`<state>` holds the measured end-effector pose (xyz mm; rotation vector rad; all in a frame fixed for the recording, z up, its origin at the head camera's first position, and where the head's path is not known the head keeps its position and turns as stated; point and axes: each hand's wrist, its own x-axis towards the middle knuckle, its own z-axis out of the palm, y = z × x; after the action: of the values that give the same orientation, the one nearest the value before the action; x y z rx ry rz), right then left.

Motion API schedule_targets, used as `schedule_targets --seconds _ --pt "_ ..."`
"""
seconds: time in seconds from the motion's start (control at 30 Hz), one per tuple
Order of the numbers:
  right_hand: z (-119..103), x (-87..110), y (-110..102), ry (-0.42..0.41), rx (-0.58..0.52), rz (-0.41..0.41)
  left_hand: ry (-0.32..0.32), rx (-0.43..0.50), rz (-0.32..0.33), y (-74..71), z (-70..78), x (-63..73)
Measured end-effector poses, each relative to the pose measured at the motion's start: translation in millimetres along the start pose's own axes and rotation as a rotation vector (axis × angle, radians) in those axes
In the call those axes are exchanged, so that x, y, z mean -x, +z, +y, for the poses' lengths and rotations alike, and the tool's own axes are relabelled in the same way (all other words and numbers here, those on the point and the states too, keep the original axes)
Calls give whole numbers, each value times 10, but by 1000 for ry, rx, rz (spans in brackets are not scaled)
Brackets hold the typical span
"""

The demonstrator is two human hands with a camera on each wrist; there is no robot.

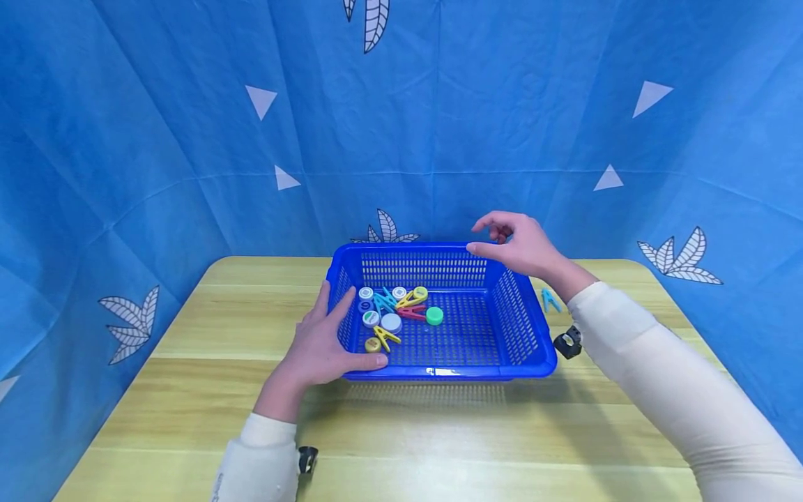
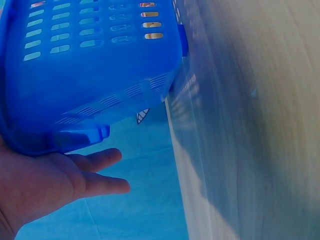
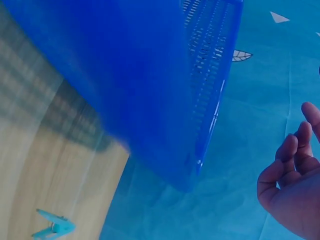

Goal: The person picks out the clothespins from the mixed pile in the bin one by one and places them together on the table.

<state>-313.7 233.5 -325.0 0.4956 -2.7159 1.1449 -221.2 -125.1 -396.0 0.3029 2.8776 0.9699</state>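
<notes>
A blue plastic basket (image 1: 433,371) stands on the table. My left hand (image 1: 318,343) rests at its front left corner, fingers spread and straight, the thumb lying along the front rim. In the left wrist view, two straight fingers (image 2: 107,185) extend past the rim. My right hand (image 1: 523,244) hovers over the far right corner with fingers loosely bent and nothing in them. Grouped at the basket's left are several bottle caps, among them a green cap (image 1: 434,316) and a gold cap (image 1: 373,345), with yellow clothespins (image 1: 386,339), a red clothespin (image 1: 412,313) and a light blue clothespin (image 1: 385,300).
On the wooden table (image 1: 401,446), right of the basket, lies another light blue clothespin (image 1: 550,300), seen also in the right wrist view. A blue curtain (image 1: 433,125) with leaf and triangle prints hangs behind and at both sides of the table.
</notes>
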Motion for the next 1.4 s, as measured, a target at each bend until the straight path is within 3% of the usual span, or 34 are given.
schedule_targets --seconds 0.83,1.2,1.4 --pt "-121 -124 420 -51 -148 -36 -12 16 7 17 -19 32" --pt "38 -135 572 -6 -211 -195 -5 16 5 14 2 23" --pt "75 -150 612 16 -206 -220 8 16 10 3 3 7"
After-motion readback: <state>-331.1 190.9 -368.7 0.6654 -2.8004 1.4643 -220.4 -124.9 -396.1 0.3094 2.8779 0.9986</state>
